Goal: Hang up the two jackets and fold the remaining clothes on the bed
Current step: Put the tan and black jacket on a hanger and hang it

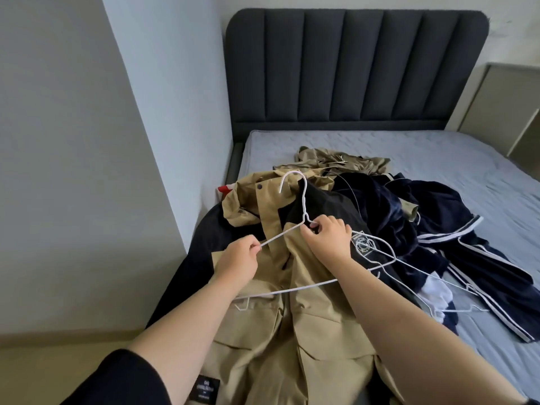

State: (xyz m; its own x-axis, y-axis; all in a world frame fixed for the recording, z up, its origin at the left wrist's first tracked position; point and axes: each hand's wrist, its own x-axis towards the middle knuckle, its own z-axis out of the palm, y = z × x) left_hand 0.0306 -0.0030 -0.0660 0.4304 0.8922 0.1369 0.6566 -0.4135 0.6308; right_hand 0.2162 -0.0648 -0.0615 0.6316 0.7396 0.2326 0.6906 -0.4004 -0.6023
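Holding one white wire hanger (pixel 295 226) above the tan jacket (pixel 292 325), the left hand (pixel 238 258) pinches its sloping arm and the right hand (pixel 327 238) pinches its neck. A second hanger (pixel 432 276) lies right of the jacket on navy clothes (pixel 438 217).

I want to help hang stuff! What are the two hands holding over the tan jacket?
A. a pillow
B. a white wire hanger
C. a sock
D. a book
B: the left hand and right hand pinch the white wire hanger above the tan jacket.
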